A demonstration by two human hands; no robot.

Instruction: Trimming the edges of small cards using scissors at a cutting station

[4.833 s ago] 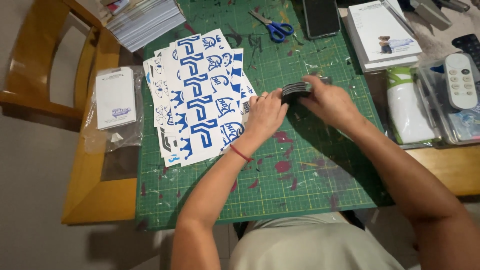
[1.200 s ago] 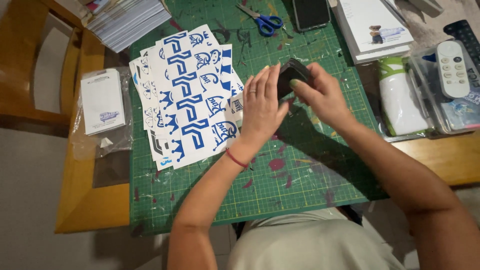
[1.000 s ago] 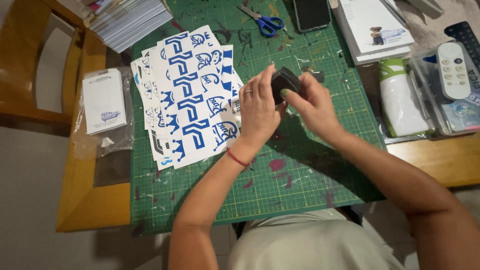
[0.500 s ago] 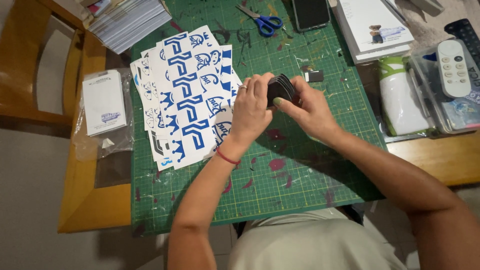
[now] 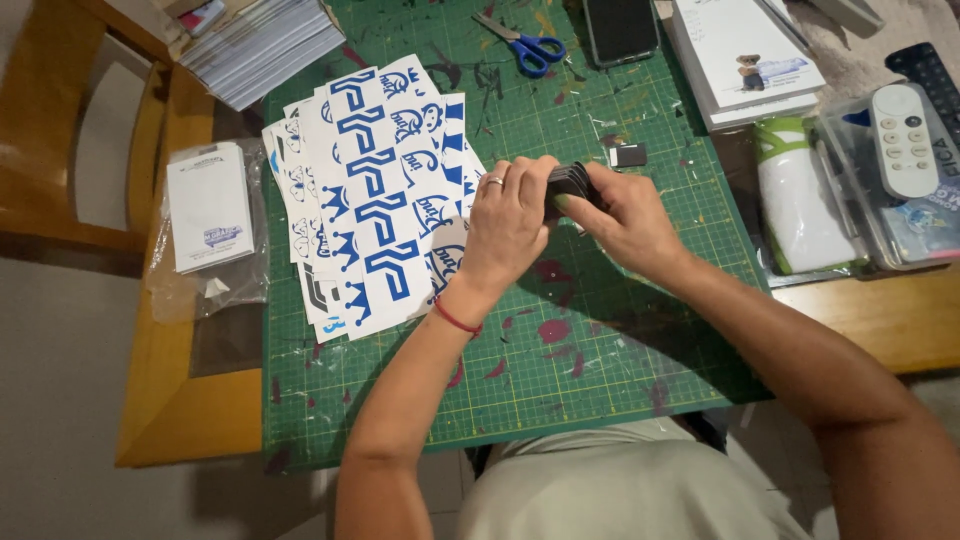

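Two hands meet over the middle of the green cutting mat [image 5: 520, 380], and between them sits a small stack of black pieces [image 5: 572, 182], thin and dark, held up just off the mat. The left hand [image 5: 508, 225] wraps over the stack's near end, fingers curled down across its top, a ring on one finger and a red cord at the wrist. The right hand [image 5: 628, 218] grips the other end, thumb and fingertips pinched on the edges. Both hands are closed on the stack, touching each other at the knuckles.

Just left of the hands, a fan of white sheets with blue cut shapes [image 5: 372, 190] spreads over the mat, and the left hand's heel overlaps its edge. One more small black piece [image 5: 629, 155] lies on the mat just beyond the right hand. Farther up rest blue-handled scissors [image 5: 523, 42] and a dark phone [image 5: 620, 27]. A white remote [image 5: 902, 139] lies in a clear tray at the right.
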